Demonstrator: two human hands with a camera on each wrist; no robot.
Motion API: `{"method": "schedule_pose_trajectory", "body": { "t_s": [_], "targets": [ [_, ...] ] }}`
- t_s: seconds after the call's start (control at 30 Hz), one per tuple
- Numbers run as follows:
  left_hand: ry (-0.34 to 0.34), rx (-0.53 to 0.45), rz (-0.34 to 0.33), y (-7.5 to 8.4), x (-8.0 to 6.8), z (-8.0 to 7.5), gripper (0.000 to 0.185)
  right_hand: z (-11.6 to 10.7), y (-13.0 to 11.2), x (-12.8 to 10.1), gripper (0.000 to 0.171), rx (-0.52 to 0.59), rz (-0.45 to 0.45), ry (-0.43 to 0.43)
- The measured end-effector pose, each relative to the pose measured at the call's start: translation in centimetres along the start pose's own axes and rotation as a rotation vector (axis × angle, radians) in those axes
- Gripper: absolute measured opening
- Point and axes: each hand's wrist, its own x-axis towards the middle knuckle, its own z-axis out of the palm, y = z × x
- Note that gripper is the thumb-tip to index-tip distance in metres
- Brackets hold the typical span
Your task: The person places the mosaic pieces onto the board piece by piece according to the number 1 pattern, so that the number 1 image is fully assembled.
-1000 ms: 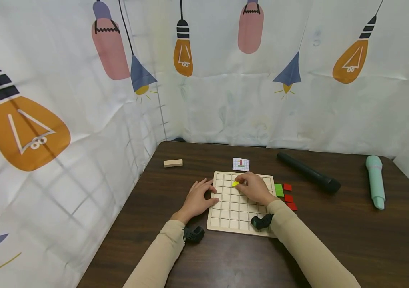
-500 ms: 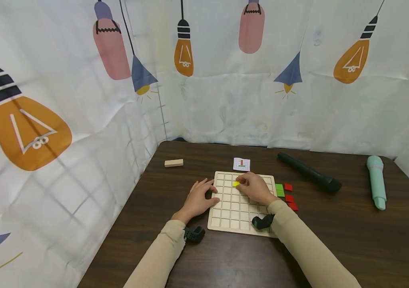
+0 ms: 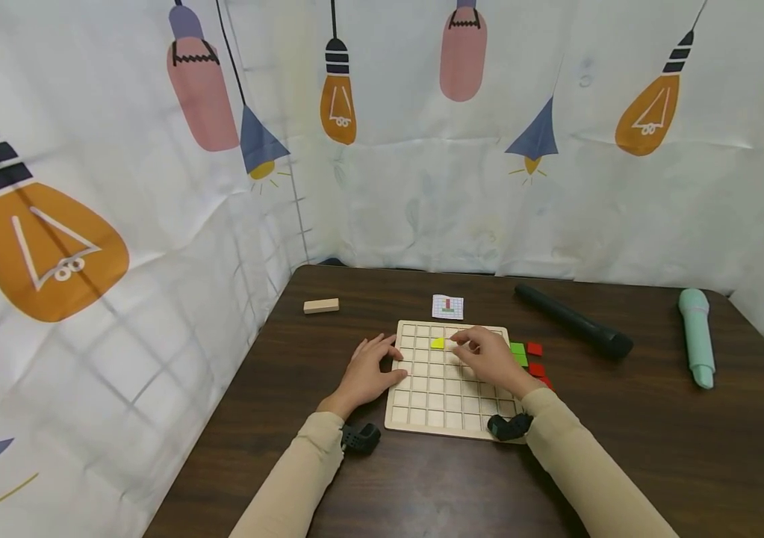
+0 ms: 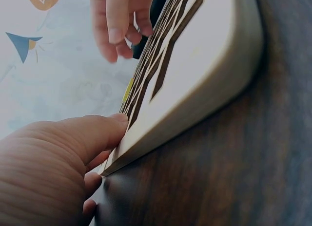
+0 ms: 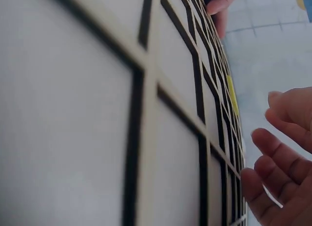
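A yellow square tile (image 3: 438, 343) lies on the pale wooden grid board (image 3: 426, 400), near its far left part. My right hand (image 3: 491, 360) hovers over the board just right of that tile, apart from it, fingers loosely bent and holding nothing. In the right wrist view its fingers (image 5: 273, 150) are spread beside the board, with the yellow tile (image 5: 232, 95) beyond. Along the board's left edge rests my left hand (image 3: 367, 375), relaxed. The left wrist view shows its thumb (image 4: 100, 131) touching the rim from above; the other fingers are partly hidden.
Green tiles (image 3: 519, 353) and red tiles (image 3: 536, 370) lie right of the board, partly behind my right wrist. Behind it is a small pattern card (image 3: 447, 306). A wooden block (image 3: 321, 305), a black microphone (image 3: 573, 321) and a mint-green microphone-shaped object (image 3: 697, 338) lie farther out.
My right hand has let go of the yellow tile and drawn back to the right; the tile stays on the board. The left hand has kept its place.
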Motion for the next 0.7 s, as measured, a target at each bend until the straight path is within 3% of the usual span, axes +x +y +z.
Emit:
{"method": "schedule_pose_trajectory", "body": {
  "t_s": [0.33,0.7],
  "targets": [
    [0.017,0.009,0.017,-0.5,0.0,0.1,0.018,-2.1,1.1,-1.9,0.022,0.033,0.015,0.034],
    [0.003,0.021,0.031,-0.2,0.0,0.0,0.018,-5.3,3.4,-4.1,0.021,-0.064,0.029,0.159]
  ]
}}
